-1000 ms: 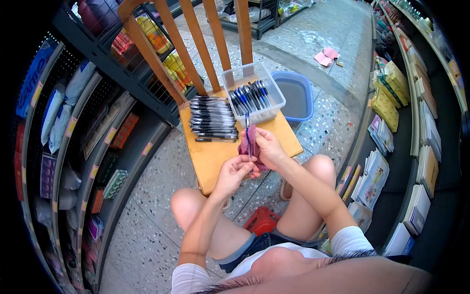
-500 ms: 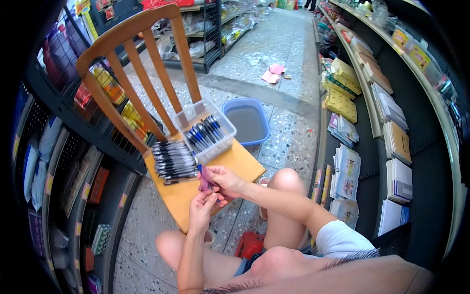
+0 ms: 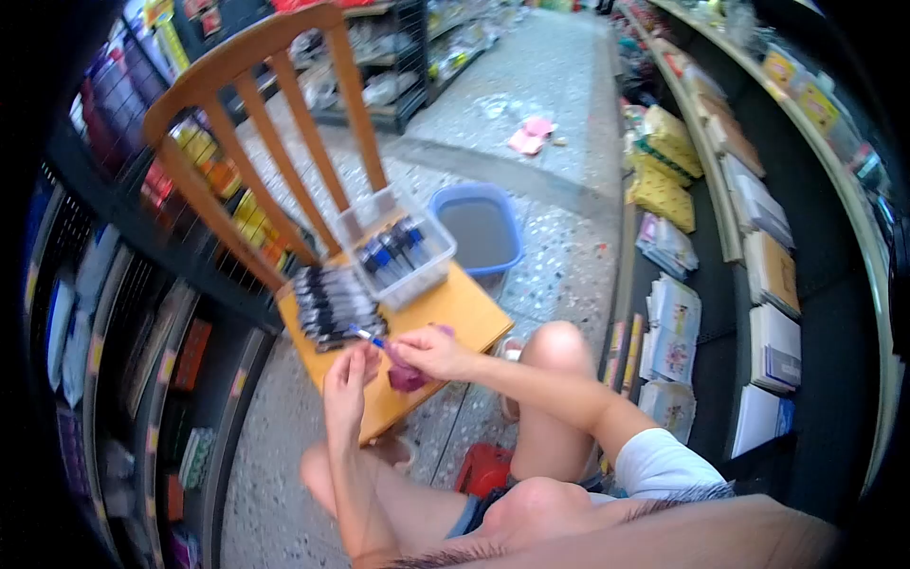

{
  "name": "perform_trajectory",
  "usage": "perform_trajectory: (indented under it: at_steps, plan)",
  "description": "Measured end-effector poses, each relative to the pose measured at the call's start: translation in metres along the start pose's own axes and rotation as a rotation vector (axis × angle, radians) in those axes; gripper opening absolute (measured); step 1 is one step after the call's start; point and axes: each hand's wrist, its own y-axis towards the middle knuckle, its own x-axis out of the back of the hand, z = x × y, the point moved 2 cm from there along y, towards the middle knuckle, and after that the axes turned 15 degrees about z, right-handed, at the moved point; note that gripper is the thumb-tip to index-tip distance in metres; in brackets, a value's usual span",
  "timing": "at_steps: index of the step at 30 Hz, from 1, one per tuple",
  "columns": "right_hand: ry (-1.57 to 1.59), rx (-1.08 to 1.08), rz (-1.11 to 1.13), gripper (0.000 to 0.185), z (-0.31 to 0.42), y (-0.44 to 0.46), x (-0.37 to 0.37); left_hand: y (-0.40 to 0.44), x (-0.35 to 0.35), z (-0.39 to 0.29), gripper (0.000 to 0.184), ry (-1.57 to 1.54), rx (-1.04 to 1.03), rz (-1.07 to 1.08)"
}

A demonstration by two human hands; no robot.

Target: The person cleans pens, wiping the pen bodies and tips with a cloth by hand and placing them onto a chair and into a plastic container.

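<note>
My right hand is closed around a crumpled purple cloth and a pen with a blue end, which sticks out to the left. Just below the pen's tip, my left hand is raised with its fingers apart and nothing visible in them, though slightly blurred. Both hands are over the seat of a wooden chair. On that seat lies a row of dark-capped clear pens. Beside it stands a clear plastic box with several blue and black pens inside.
Behind the chair, a blue basin of greyish water stands on the speckled floor. Pink paper lies farther up the aisle. Shelves with notebooks run along the right, and dark shelving is at the left. A red object is between my legs.
My left hand has moved away from the cloth, down and to the left. The pen now shows beyond my right hand, and more of the cloth hangs below it.
</note>
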Motion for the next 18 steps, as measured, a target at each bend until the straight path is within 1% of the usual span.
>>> perform_trajectory:
  at_steps: [1, 3, 5, 7, 8, 11, 12, 15, 18]
  plan:
    - [0.12, -0.037, 0.04, 0.024, 0.008, -0.003, -0.006, -0.002, 0.0, -0.006, 0.03, -0.102, -0.081, -0.073]
    - [0.099, -0.027, 0.031, 0.024, 0.006, -0.002, -0.012, 0.004, 0.002, 0.005, 0.034, -0.136, -0.166, 0.043]
    - [0.161, 0.017, 0.016, 0.024, -0.004, 0.0, -0.012, 0.006, -0.002, 0.008, 0.031, -0.212, -0.192, 0.05]
    - [0.1, -0.053, 0.039, 0.026, 0.001, 0.0, -0.013, 0.008, -0.003, 0.009, 0.028, -0.298, -0.197, 0.056]
    - [0.139, -0.152, 0.074, 0.026, 0.012, -0.004, -0.013, 0.009, -0.003, 0.01, 0.024, -0.332, -0.193, 0.048]
    - [0.207, -0.112, 0.068, 0.026, 0.008, 0.001, -0.017, 0.008, -0.001, 0.009, 0.021, -0.345, -0.204, -0.015]
    - [0.223, -0.2, 0.123, 0.025, 0.026, -0.001, -0.018, 0.009, 0.0, 0.01, 0.019, -0.338, -0.211, -0.049]
    - [0.214, -0.176, 0.121, 0.022, 0.014, 0.004, -0.019, 0.008, 0.003, 0.01, 0.018, -0.315, -0.268, -0.108]
    - [0.03, -0.136, 0.124, 0.021, -0.003, 0.007, -0.017, 0.008, 0.006, 0.01, 0.017, -0.341, -0.311, -0.151]
